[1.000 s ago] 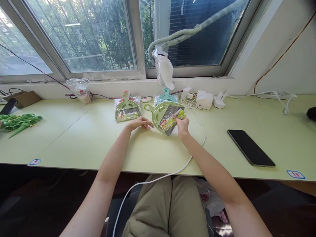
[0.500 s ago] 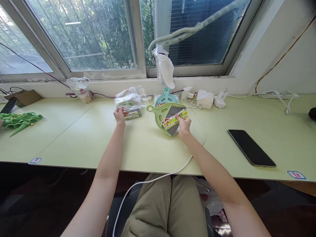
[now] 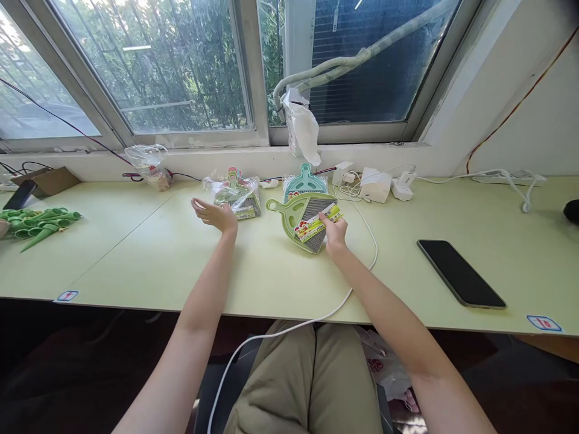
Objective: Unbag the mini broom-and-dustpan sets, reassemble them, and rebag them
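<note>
My right hand (image 3: 335, 234) grips a green dustpan (image 3: 289, 212) with a grey-bristled brush (image 3: 315, 242) nested in it. A yellow-green label (image 3: 312, 227) runs across the set, and its handle points left. My left hand (image 3: 216, 215) is raised with its fingers stretched out and holds nothing. Just behind and to the right of it lies a green dustpan-and-brush set in clear plastic (image 3: 237, 196). Beyond the held set, a turquoise dustpan (image 3: 306, 182) lies near the wall, partly hidden by it.
A black phone (image 3: 460, 272) lies at the right. A white cable (image 3: 339, 308) crosses the table's front edge. Chargers (image 3: 376, 185) and a bagged item (image 3: 151, 169) sit along the wall. Green rolled pieces (image 3: 43, 223) and a cardboard box (image 3: 52, 182) are at the far left.
My left hand has let go of the plastic-wrapped set, moved slightly left and spread its fingers. My right hand still holds the green dustpan, nearly in the same place.
</note>
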A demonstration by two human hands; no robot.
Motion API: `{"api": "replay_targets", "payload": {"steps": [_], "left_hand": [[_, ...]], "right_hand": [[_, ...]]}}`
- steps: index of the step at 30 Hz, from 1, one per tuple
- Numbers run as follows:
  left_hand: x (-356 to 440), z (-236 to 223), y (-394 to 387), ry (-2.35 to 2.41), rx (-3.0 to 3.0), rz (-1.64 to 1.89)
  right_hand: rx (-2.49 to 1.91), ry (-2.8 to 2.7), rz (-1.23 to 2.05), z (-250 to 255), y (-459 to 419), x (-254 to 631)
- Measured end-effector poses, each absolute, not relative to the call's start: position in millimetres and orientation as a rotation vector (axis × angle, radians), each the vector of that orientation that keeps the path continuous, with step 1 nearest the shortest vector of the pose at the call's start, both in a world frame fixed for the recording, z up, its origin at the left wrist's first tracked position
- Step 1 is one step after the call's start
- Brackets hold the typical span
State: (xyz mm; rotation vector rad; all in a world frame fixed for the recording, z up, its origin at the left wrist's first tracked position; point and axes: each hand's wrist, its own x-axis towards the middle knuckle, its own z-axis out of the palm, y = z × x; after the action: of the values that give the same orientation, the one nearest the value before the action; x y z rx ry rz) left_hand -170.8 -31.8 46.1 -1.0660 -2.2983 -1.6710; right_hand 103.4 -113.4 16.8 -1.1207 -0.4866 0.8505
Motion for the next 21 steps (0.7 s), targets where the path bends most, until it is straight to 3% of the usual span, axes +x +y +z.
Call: {"api": "replay_targets", "payload": {"steps": [5,9,14,18,21], "left_hand": [[-106.7,38.0,-61.7,-1.835,-2.029,-1.84],[-60.7,18.8,-79.7,-1.965,-2.591,-1.917],[-48.0,9.3,-85.2,-1.843,-2.751,-2.132],[-63.1,20.7,-83.1,-1.69,-2.523,-2.268],[-75.1,29.2,-80.3,-1.609,-2.34,-2.34]], "right_hand": [[-1.055,-0.428,0.832,17.9,-112.2,104.6],[-1.014,-0.426,0.847,17.2,-108.8,108.1],[-1.005,-0.456,0.978,14.1,-101.9,114.1],[-1.088,-0.509,1.119,16.8,-94.5,129.2],[-1.062,-0.594,1.038,21.8,-90.4,154.8]]}}
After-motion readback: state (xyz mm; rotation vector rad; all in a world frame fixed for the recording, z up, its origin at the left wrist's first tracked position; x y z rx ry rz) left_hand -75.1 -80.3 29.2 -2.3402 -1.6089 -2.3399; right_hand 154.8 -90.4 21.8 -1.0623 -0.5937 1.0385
